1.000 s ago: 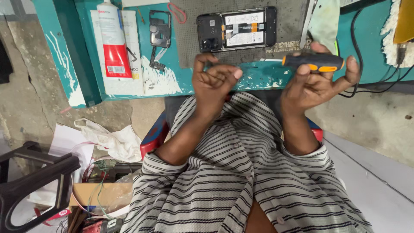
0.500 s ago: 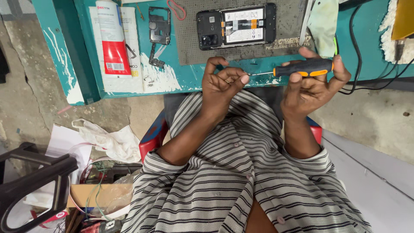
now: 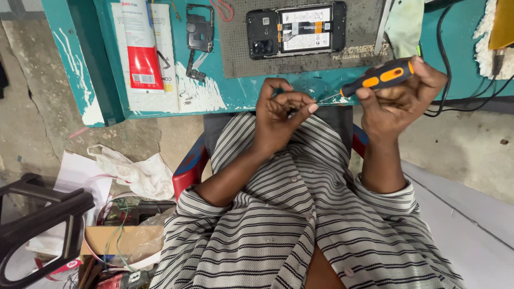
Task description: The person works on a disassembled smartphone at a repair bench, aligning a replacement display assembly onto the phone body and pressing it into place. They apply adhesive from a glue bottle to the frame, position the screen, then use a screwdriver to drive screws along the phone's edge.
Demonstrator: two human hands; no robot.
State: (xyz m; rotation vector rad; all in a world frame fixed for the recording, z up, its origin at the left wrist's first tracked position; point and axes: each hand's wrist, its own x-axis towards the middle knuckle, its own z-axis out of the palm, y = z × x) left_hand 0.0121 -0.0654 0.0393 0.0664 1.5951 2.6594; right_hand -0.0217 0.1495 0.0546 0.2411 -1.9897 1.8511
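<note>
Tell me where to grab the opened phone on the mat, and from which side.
Grip the phone across its two long edges, coming straight down from above. It lies flat on the grey mat, back cover off and insides facing up, so pinching the rim likely keeps fingers off the exposed parts. Both long edges look clear.

2 hands: left hand [image 3: 281, 120], right hand [image 3: 399, 99]. 1 screwdriver [image 3: 377, 78]. 1 opened phone [image 3: 295, 29], 1 mat [image 3: 310, 61], 1 detached frame piece [image 3: 199, 36], 1 box [image 3: 142, 53] on 1 counter [image 3: 235, 91].
</note>
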